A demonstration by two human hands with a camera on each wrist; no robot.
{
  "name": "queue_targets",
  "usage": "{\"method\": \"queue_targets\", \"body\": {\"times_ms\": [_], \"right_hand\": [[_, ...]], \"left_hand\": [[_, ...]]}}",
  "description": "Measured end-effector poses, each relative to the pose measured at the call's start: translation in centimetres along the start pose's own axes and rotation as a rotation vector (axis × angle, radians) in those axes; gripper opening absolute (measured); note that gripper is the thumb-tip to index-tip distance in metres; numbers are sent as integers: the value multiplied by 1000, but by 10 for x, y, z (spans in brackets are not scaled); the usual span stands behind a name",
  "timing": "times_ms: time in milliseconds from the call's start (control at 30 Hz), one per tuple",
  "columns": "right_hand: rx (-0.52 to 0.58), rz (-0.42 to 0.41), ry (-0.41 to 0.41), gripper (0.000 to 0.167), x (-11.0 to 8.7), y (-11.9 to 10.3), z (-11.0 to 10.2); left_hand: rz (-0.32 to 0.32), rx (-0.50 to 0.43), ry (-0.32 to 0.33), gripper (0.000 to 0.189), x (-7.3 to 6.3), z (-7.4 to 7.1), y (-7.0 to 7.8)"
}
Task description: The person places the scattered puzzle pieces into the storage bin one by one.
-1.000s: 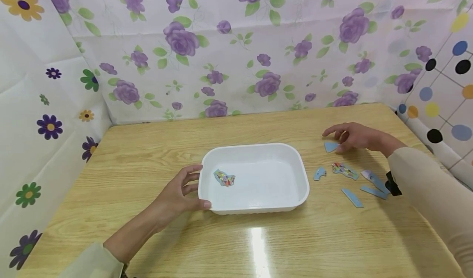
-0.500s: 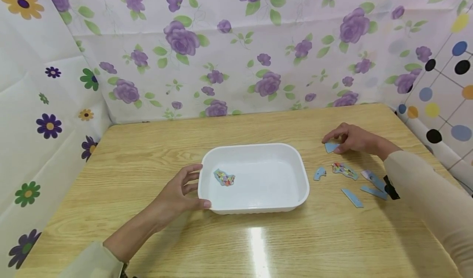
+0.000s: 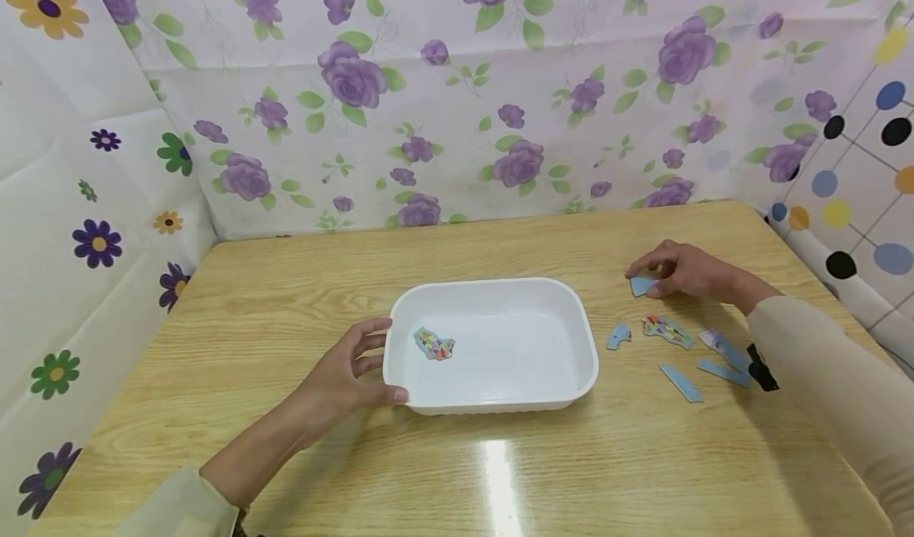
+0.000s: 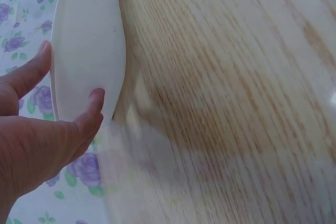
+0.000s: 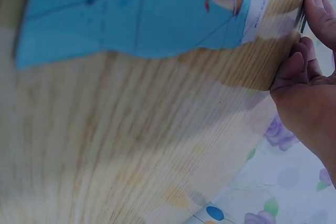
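Note:
In the head view a white plastic tray (image 3: 493, 347) stands mid-table. A colourful map-like puzzle piece (image 3: 434, 344) lies in its left part. My left hand (image 3: 357, 366) holds the tray's left end, thumb at the front corner, fingers along the side; the left wrist view shows the hand (image 4: 58, 135) against the tray's outer wall (image 4: 89, 40). At the right, my right hand (image 3: 689, 271) pinches a small light blue puzzle piece (image 3: 642, 285) by its edges, low over the table. In the right wrist view the hand (image 5: 310, 77) is at the edge; its piece shows only edge-on.
Right of the tray lie a curved blue piece (image 3: 618, 336), a multicoloured piece (image 3: 667, 331), and several blue strips (image 3: 681, 382) near the right sleeve. A blue piece printed with a sailboat (image 5: 142, 14) is close to the right wrist. Flowered cloth (image 3: 457, 109) hangs behind the table.
My right hand's fingers and thumb have closed in on the light blue puzzle piece and now pinch it. The left hand and the tray have stayed in place.

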State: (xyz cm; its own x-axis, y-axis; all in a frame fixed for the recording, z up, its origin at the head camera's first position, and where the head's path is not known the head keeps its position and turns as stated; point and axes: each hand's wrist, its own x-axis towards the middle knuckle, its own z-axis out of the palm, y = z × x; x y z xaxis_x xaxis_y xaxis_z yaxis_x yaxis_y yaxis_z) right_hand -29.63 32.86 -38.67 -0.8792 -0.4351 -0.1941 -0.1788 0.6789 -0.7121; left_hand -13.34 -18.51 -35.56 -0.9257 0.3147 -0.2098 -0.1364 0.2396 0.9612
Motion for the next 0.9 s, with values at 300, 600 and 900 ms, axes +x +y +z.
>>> {"method": "queue_targets", "body": {"times_ms": [300,600,900], "right_hand": [[11,10,4,36,0,3,-2],[6,29,17,38,2,0,-9],[34,28,36,42,-1,-19,-18]], "left_hand": [[-1,-3,-1,97,0,0,0],[-6,-3,2,97,-2,0,2],[-4,-7,-1,97,-1,0,1]]}}
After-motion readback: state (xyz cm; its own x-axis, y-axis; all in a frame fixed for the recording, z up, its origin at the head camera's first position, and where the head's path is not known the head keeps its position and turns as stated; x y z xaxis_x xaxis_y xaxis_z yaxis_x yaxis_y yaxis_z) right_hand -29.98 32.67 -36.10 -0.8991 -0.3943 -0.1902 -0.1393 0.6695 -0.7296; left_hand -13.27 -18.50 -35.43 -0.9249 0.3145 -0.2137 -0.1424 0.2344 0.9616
